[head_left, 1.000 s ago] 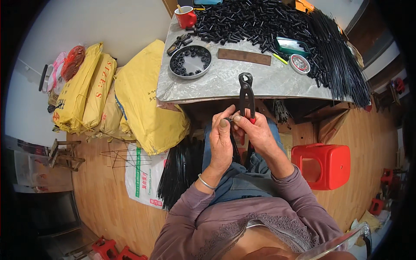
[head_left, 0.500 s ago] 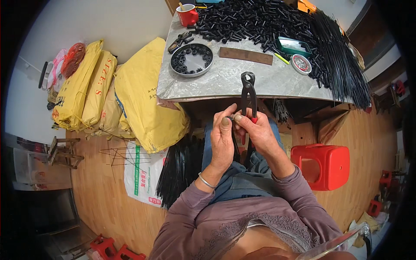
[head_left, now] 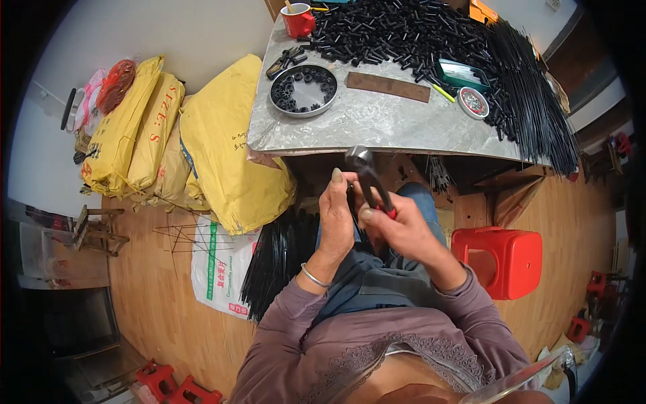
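Note:
My right hand (head_left: 404, 225) is closed on pincers (head_left: 370, 176) with a dark metal head and red grips. Their head tilts up and to the left, just short of the table's front edge. Close beside it, above my lap, my left hand (head_left: 334, 219) has its thumb raised and its fingers curled. Something small and dark shows at those fingers, too covered to name. On the table stands a round metal tin (head_left: 303, 91) with small black rings in it. Many short black tubes (head_left: 404, 34) lie heaped at the back.
A flat brown bar (head_left: 388, 87), a yellow pen (head_left: 443, 93), a small round dish (head_left: 473, 103), a green box (head_left: 463, 74) and a red mug (head_left: 298, 21) are on the table. Long black rods (head_left: 531, 94) lie at its right. Yellow sacks (head_left: 232, 148) lean left; a red stool (head_left: 515, 262) stands right.
The pincers have tipped from upright to leaning left, and their head has come down toward me, off the tabletop. My left hand has shifted slightly left, its thumb now pointing up.

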{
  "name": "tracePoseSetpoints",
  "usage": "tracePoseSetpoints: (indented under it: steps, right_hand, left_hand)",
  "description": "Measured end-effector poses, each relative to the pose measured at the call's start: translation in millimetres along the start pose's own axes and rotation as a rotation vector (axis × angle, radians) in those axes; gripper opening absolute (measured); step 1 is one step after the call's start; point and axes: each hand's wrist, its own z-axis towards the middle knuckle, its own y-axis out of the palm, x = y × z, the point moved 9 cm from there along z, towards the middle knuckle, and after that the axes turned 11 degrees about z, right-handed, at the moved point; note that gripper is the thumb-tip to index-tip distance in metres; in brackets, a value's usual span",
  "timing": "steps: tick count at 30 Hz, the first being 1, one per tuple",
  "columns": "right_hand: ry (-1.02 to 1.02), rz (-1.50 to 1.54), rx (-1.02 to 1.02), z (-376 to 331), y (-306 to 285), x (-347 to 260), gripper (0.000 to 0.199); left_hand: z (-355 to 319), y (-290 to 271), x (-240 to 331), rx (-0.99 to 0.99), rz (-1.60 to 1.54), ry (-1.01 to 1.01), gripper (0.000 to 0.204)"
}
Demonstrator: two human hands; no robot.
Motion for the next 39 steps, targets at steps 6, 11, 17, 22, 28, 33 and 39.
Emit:
tracePoseSetpoints:
  steps: [6,11,17,22,28,33,39]
  right_hand:
    - [0.422,0.307,-0.285,-27.3,-5.5,6.0,0.04]
    - [0.602,0.306,-0.343,-49.3,-8.9,17.3,0.043]
    - [0.758,0.37,-0.297,-60.5,-16.7,3.4,0.037]
    - [0.882,0.227,-0.321,-74.4,-16.6,0.9,0.019]
    - [0.272,-0.808,-0.354,-38.9,-38.8,-5.9,0.026]
    - [0.504,-0.373,-0.384,-43.5,-36.3,-12.2,0.02]
    - [0.793,-0.43,-0.403,-56.6,-47.8,-18.6,0.025]
  left_hand:
    - [12.2,-8.2,2.9,-0.043,-0.14,-0.008,0.059]
    - [9.0,-1.6,3.7,-0.027,-0.074,-0.043,0.063]
    - [4.2,14.6,8.1,-0.112,0.06,-0.04,0.066]
    - [-6.4,21.4,11.5,-0.056,0.254,0.011,0.067]
    - [1.3,17.3,-4.3,-0.03,0.21,-0.044,0.064]
    - [2.6,17.2,-4.6,-0.083,0.141,-0.048,0.061]
    - [-0.5,25.9,-12.0,-0.143,0.137,-0.085,0.062]
